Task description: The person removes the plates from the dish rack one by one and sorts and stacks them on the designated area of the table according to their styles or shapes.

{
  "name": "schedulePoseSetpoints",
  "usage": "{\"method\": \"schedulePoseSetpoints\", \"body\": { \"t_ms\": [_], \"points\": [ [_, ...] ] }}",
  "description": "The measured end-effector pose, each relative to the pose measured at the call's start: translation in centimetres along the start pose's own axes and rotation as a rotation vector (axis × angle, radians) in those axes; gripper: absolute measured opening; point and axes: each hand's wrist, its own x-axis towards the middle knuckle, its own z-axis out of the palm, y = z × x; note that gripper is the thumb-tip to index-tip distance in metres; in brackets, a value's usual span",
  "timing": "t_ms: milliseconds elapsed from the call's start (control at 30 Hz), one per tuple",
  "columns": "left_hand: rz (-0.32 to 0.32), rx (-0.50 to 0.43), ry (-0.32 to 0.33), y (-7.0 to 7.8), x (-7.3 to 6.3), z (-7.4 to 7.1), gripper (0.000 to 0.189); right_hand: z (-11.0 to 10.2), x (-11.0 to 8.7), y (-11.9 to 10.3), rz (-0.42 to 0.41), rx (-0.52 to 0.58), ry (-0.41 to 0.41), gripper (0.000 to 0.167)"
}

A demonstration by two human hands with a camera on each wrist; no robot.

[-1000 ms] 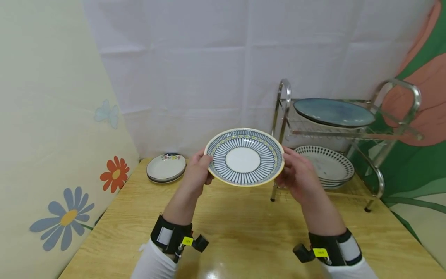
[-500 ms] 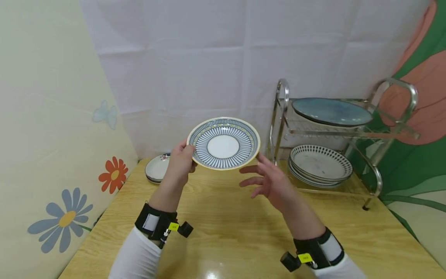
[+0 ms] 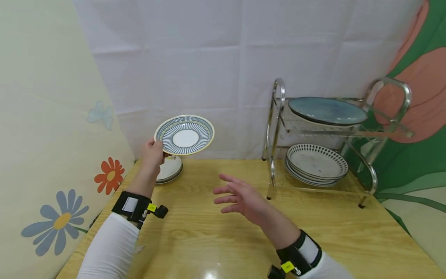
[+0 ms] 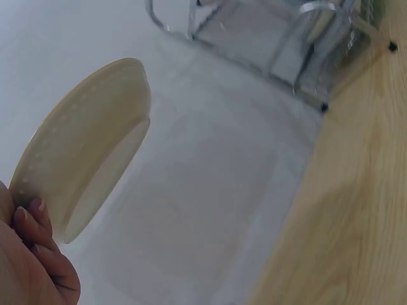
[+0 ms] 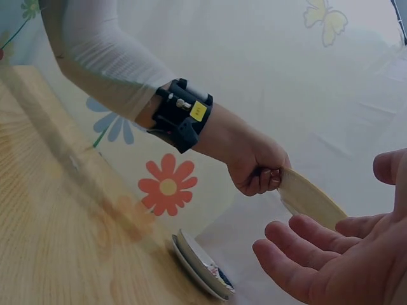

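In the head view a plate (image 3: 186,138) with dark radiating stripes and a yellow rim is held up above the table's left back. My left hand (image 3: 152,155) grips its left edge, thumb on top; the left wrist view shows fingers (image 4: 39,222) curled under the plate's pale underside (image 4: 95,140). Below it, a small stack of white plates (image 3: 170,170) sits on the table, partly hidden by the hand and the striped plate. My right hand (image 3: 242,197) hovers over the middle of the table with fingers spread, touching nothing.
A two-tier metal rack (image 3: 275,135) stands at the back right. Its upper shelf bears a blue oval plate (image 3: 327,111); stacked plates (image 3: 317,162) with a dark-patterned rim lie on the lower level. A white cloth (image 3: 195,58) hangs behind the wooden table (image 3: 195,228).
My right hand has let go of the striped plate and drawn down and left. The left hand has carried the plate leftward, over the small stack.
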Motion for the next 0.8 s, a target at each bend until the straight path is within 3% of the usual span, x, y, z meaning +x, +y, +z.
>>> {"method": "schedulePoseSetpoints", "body": {
  "t_ms": [300, 500, 800],
  "points": [
    [-0.150, 0.107, 0.176, -3.8, 2.4, -3.7, 0.045, 1.6, 0.8, 2.0, 0.116, -0.041, -0.002, 0.057],
    [-0.192, 0.125, 0.211, -6.0, 3.5, -5.3, 0.047, 2.6, 0.9, 3.3, 0.169, -0.035, -0.029, 0.056],
    [-0.235, 0.102, 0.277, -9.0, 4.0, -6.1, 0.051, 3.8, 1.1, 5.1, 0.218, -0.036, -0.044, 0.055]
  ]
}}
